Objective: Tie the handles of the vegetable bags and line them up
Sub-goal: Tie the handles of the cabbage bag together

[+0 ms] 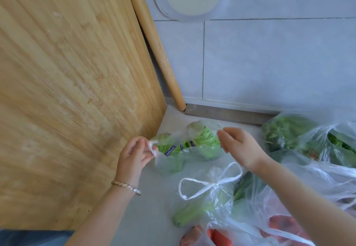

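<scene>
Bags of vegetables lay on the grey counter (154, 216) in the head view, and the one in hand was the bag of leafy greens (200, 149), lying on its side near the foot of the wooden board (67, 91). The left hand (134, 155) pinched its twisted handles (153, 149) between thumb and curled fingers, at the bag's left end. The right hand (240, 145) hovered over the bag's right end, fingers relaxed and spread, holding nothing.

The handles looked knotted, though blur made that hard to confirm. To do the step well, the knot wanted a firm tug close to the bag's mouth while the free hand steadied the body. A tied bag (208, 193) with a bow lay just nearer, and the other bags (308, 139) sat to the right, well apart from the pinch.
</scene>
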{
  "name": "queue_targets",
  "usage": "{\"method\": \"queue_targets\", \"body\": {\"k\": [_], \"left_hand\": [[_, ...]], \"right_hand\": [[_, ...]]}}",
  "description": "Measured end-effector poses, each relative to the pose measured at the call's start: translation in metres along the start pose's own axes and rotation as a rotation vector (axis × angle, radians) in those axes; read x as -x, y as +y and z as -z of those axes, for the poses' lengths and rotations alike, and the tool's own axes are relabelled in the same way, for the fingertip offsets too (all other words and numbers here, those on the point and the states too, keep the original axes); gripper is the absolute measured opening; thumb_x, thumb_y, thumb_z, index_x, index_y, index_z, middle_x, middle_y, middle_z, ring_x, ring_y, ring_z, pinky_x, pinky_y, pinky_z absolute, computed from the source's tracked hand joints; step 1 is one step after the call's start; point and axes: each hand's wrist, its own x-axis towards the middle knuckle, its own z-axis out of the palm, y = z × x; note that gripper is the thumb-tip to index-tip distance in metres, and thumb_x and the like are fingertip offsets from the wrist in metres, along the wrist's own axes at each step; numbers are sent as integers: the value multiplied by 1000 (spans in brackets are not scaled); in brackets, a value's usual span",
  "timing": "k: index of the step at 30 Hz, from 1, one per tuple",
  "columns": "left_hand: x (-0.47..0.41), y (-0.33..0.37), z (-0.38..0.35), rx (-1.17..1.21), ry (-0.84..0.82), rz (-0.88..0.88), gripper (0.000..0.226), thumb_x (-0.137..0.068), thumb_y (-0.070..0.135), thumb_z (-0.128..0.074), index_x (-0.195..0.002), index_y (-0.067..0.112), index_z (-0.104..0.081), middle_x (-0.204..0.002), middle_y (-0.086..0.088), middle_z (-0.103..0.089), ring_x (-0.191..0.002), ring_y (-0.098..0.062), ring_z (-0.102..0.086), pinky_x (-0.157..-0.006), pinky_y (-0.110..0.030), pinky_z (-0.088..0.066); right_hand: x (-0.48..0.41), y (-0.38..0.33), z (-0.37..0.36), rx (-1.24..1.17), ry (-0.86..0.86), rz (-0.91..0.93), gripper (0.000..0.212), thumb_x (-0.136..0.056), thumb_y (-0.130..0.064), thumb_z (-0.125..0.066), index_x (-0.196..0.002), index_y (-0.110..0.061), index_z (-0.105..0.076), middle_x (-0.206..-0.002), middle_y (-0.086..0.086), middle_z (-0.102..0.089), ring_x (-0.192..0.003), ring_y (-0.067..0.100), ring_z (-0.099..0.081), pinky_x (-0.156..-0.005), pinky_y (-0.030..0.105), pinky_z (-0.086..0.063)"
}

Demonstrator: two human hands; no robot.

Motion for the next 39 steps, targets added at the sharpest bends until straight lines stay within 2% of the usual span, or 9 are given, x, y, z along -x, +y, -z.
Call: {"method": "queue_targets", "body": {"k": [6, 11, 16, 20, 24, 28, 33, 36, 39], "left_hand": [[-1, 14, 1, -527, -148, 315, 44, -77, 53, -64, -99, 17, -51, -88, 0, -59, -75, -14, -56, -86, -34, -45], [-2, 26, 5, -820, -245, 257, 26, -84, 13, -64, -59, 13, -65, -53, 5, -67, -61, -14, -59, -71, -26, -50], [-8, 57, -6, -158, -197, 245, 31, -93, 4, -41, -68, 1, -58, -35, 2, -42, -33, -10, -45, -66, -32, -57], [-4, 58, -23, -236, -365, 73, 45, -90, -16, -30, -94, 13, -65, -72, -2, -69, -49, -10, -63, -50, -26, -58], [-19, 31, -36, -461, -647, -30, 56, -87, -9, -51, -112, 41, -49, -122, 21, -53, -91, -15, -70, -56, -26, -59], [-39, 2, -54, -590, -796, -134, 73, -77, -4, -68, -124, 42, -39, -127, 9, -56, -105, -4, -62, -86, -22, -54], [-55, -1, -64, -465, -809, -113, 92, -69, -20, -64, -130, 37, -27, -106, 12, -60, -91, -11, -59, -81, -16, -51], [-61, -2, -66, -528, -818, -82, 76, -73, -18, -62, -136, 16, -35, -68, 0, -59, -62, -5, -58, -62, -12, -49], [-58, -5, -61, -745, -857, -155, 9, -74, 26, -72, -79, 26, -65, -72, -10, -61, -66, -15, -55, -67, -29, -48]], "right_hand": [[-4, -9, -6, -21, 12, -12, 19, -85, -10, -44, -77, -3, -60, -64, 5, -49, -65, 19, -46, -60, 28, -37], [-2, -6, -7, -67, 40, 6, 13, -79, -8, -50, -72, 3, -53, -57, -2, -43, -45, 6, -33, -41, 12, -29], [12, -11, -8, -222, -40, 101, 26, -69, -20, -43, -75, -1, -60, -45, -8, -39, -43, 5, -30, -43, 14, -28], [1, -12, -6, -417, -137, 72, 39, -88, 8, -36, -71, -12, -66, -49, -1, -59, -41, 8, -45, -47, 20, -42], [-20, -15, -1, -460, -341, -77, 21, -86, 5, -55, -85, -10, -70, -70, -6, -73, -52, 4, -65, -38, 16, -44], [-43, -22, -11, -216, -538, -113, 20, -80, -10, -67, -99, -10, -72, -71, -1, -70, -50, 1, -58, -43, 8, -41], [-63, -21, -26, -273, -610, -123, 19, -78, -12, -69, -84, -29, -73, -81, -4, -72, -73, 10, -65, -61, 13, -49], [-63, -19, -24, -299, -639, -158, 12, -77, -15, -71, -81, -25, -73, -95, 7, -73, -88, 16, -62, -87, 30, -50], [-57, -8, -22, -28, -526, -140, 5, -71, -27, -74, -70, -23, -71, -66, -9, -65, -68, 7, -53, -68, 18, -43]]}}
